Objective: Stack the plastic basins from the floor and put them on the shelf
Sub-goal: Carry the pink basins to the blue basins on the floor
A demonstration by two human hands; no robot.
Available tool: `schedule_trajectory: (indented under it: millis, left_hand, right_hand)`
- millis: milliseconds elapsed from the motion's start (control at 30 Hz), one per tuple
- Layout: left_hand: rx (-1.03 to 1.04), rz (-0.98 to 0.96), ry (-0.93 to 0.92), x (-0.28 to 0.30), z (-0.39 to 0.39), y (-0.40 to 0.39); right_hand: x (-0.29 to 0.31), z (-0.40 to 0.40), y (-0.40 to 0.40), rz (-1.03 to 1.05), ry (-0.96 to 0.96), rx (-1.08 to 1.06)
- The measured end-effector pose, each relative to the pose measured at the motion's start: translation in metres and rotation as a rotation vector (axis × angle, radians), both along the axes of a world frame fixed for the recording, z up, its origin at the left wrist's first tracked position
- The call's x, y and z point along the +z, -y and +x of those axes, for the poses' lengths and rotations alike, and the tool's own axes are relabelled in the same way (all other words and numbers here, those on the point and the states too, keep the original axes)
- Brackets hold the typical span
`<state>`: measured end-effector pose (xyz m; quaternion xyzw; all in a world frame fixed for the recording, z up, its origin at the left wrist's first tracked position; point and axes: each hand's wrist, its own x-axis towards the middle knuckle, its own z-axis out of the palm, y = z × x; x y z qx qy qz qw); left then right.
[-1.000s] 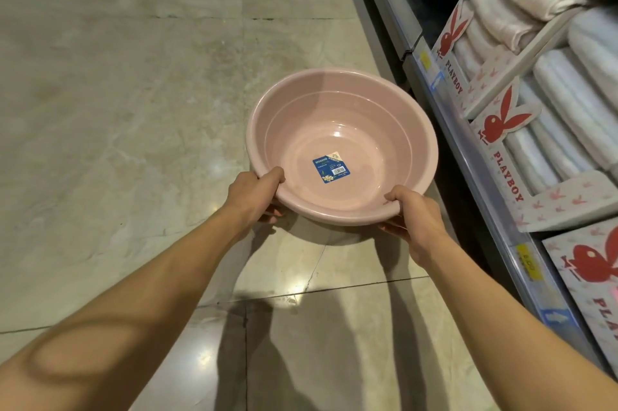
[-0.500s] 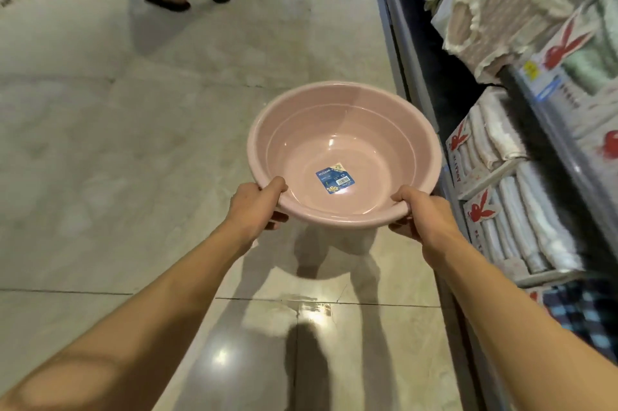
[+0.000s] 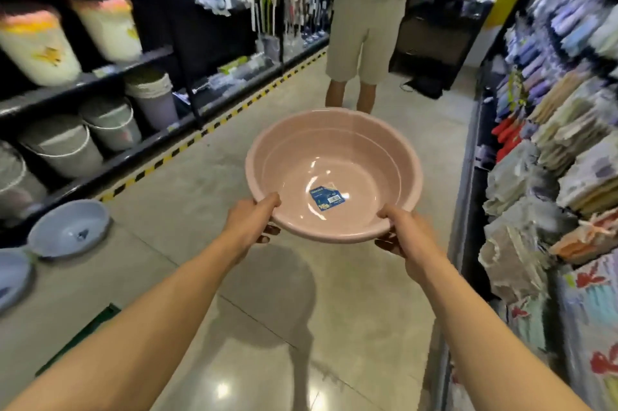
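Shop aisle, tiled floor (image 3: pixel 187 210), both hands holding pink basin (image 3: pixel 334 156)

The pink basin (image 3: pixel 334 173) is smooth, glossy plastic with light glints inside and a blue paper label (image 3: pixel 327 198) on its bottom. The floor (image 3: pixel 261 360) is polished, reflective tile. At left, two pale blue basins (image 3: pixel 68 229) look like smooth plastic. Folded cloth goods (image 3: pixel 548 156) fill the right shelf.

light: bright overhead | floor (image 3: pixel 267 387) glare | shelves (image 3: pixel 568 109) motion-blurred | edges warped
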<state>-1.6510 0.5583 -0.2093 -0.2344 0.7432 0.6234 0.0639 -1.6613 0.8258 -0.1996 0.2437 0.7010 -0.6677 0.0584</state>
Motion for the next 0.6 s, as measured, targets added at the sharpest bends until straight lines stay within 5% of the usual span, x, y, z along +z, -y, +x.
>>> schedule_trajectory:
  millis: [267,600]
  left_hand:
    - [0.328,-0.043,-0.088,0.115,0.096,0.132]
    - [0.762,-0.088,-0.061,0.143,0.239,0.311]
  right_hand:
    - [0.117,-0.001,0.154,0.0,-0.118,0.372]
    - [0.133,0.045,0.402,-0.05,-0.073,0.826]
